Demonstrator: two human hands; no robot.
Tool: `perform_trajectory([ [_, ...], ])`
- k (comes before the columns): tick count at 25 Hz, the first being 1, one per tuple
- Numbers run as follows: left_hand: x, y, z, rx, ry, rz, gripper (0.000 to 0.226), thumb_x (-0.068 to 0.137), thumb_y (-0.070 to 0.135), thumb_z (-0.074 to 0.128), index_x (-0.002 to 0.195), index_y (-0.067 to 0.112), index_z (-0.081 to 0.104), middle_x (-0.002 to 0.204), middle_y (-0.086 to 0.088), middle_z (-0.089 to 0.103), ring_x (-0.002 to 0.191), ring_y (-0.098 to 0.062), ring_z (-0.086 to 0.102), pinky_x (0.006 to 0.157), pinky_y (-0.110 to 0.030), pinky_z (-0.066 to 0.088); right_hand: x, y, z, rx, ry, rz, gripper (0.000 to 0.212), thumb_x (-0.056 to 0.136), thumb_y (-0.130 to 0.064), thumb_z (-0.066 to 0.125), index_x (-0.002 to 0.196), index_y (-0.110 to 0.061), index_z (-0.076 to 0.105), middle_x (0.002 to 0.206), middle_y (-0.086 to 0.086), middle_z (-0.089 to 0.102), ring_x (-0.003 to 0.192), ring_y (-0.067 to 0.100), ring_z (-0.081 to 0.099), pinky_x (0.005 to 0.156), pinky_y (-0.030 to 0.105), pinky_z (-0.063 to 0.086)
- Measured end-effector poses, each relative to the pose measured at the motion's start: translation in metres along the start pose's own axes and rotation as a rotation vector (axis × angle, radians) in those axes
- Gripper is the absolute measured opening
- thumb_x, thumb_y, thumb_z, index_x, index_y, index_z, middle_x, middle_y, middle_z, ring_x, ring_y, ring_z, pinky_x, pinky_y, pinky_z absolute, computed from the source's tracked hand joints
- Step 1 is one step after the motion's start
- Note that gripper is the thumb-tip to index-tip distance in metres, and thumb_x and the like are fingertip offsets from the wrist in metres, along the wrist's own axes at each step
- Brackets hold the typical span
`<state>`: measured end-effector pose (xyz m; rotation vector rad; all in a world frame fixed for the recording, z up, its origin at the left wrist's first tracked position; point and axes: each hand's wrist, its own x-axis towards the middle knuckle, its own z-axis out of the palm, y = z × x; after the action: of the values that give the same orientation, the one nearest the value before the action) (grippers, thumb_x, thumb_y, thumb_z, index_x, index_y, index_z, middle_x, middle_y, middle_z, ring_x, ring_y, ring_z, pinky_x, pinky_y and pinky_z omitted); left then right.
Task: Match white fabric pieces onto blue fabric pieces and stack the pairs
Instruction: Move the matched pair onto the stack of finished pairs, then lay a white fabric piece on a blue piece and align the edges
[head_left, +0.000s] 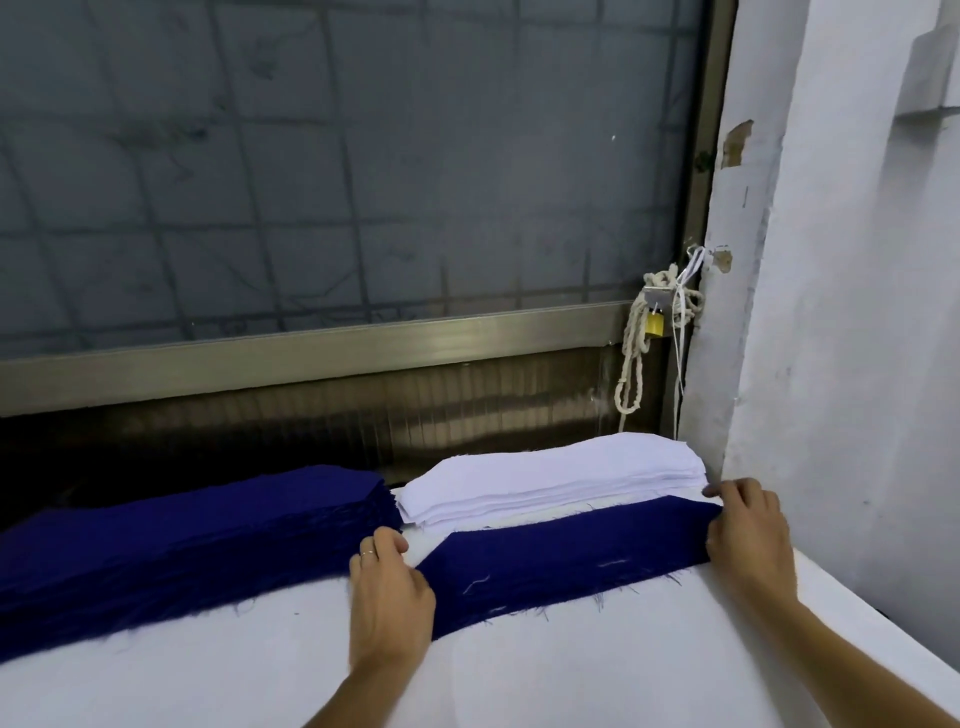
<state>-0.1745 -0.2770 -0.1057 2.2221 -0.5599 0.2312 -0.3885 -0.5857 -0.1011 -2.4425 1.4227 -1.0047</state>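
Note:
A single blue fabric piece (566, 558) lies flat on the white table (260, 670), stretched between my two hands. My left hand (389, 592) pinches its left end, fingers curled at the edge. Its right end is gripped by my right hand (748, 530), next to the wall. Just behind this piece sits a stack of white fabric pieces (550, 480). A thick stack of blue fabric pieces (182, 540) lies to the left, reaching the table's left side.
A metal-framed window (337, 343) with mesh glass runs along the back of the table. A white rope and a brass padlock (653, 325) hang at its right corner. A white wall (857, 312) closes the right side; the table's right edge drops off there.

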Motion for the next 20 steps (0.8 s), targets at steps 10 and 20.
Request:
perform_trajectory([
  [10, 0.082, -0.044, -0.161, 0.074, 0.118, 0.19, 0.008, 0.1, 0.028, 0.056, 0.097, 0.032, 0.05, 0.087, 0.014, 0.055, 0.081, -0.007, 0.054, 0.067, -0.025, 0.047, -0.034, -0.181, 0.014, 0.253, -0.28, -0.316, 0.016, 0.099, -0.019, 0.058, 0.101, -0.035, 0.06, 0.093, -0.015, 0.064, 0.078, 0.003, 0.059, 0.068, 0.015, 0.047],
  [20, 0.136, -0.185, -0.267, 0.409, 0.051, -0.087, 0.023, 0.104, 0.039, 0.047, 0.115, 0.023, 0.058, 0.114, 0.0, 0.056, 0.101, -0.017, 0.051, 0.089, -0.037, 0.046, -0.084, -0.397, 0.059, 0.388, -0.433, -0.597, 0.01, 0.1, -0.029, 0.054, 0.105, -0.033, 0.062, 0.103, -0.015, 0.06, 0.098, 0.006, 0.055, 0.088, 0.03, 0.05],
])
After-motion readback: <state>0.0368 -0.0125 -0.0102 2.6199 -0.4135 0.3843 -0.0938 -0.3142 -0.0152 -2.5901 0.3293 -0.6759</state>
